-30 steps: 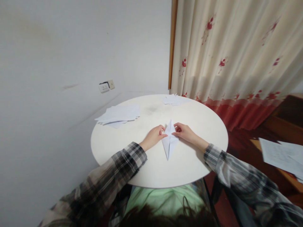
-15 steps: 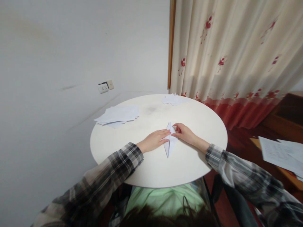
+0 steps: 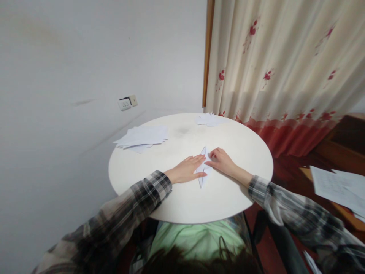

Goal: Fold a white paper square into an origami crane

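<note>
A white sheet folded into a narrow kite shape, the folded paper (image 3: pixel 202 182), lies on the round white table (image 3: pixel 199 207) in front of me. My left hand (image 3: pixel 188 168) rests flat over its left side and middle, fingers stretched out and thumb apart. On the other side, my right hand (image 3: pixel 222 160) has its thumb tip on the paper's right part. The fingers of that hand curl loosely near the right edge, with a gap between them and the thumb. Part of the paper is hidden beneath both hands.
A stack of white sheets (image 3: pixel 142 136) lies at the table's back left. Smaller paper pieces (image 3: pixel 208 119) sit at the far edge. To the right, written sheets (image 3: pixel 336 188) rest on a wooden surface. A wall and a floral curtain (image 3: pixel 285 57) stand behind.
My left hand has spread, its thumb moving down and right across the paper. My right hand has shifted slightly, its fingers curling a little more. The paper has barely moved.
</note>
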A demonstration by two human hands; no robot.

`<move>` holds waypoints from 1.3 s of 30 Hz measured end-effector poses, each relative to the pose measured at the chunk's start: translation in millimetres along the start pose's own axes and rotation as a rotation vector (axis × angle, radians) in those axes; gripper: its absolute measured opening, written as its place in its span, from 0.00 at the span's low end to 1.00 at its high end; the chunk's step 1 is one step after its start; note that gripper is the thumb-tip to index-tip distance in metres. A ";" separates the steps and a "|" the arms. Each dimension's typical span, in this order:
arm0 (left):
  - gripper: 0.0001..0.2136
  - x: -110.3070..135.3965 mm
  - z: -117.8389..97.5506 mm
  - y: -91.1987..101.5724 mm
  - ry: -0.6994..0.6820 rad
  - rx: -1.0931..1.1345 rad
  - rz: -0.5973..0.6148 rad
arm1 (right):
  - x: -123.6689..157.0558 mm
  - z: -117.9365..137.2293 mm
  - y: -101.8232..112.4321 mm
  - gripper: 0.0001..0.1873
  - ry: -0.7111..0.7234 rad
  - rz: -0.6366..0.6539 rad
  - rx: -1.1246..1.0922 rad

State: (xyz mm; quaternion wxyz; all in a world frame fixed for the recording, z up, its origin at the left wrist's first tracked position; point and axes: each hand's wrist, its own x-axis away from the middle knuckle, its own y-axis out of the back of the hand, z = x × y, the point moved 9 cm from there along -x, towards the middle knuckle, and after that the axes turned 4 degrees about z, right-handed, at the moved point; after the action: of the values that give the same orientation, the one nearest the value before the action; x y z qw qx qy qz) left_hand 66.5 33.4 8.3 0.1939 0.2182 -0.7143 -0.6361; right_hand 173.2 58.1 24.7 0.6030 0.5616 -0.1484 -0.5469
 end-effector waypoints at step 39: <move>0.38 -2.1 20.6 4.7 0.173 -0.022 0.034 | 19.9 17.1 17.2 0.18 0.268 0.053 0.060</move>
State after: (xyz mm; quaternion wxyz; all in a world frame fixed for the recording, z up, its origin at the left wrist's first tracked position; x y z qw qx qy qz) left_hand 56.5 52.0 10.6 0.2679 0.2579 -0.6914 -0.6194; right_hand 175.2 28.9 36.1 0.6145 0.6433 -0.0975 -0.4462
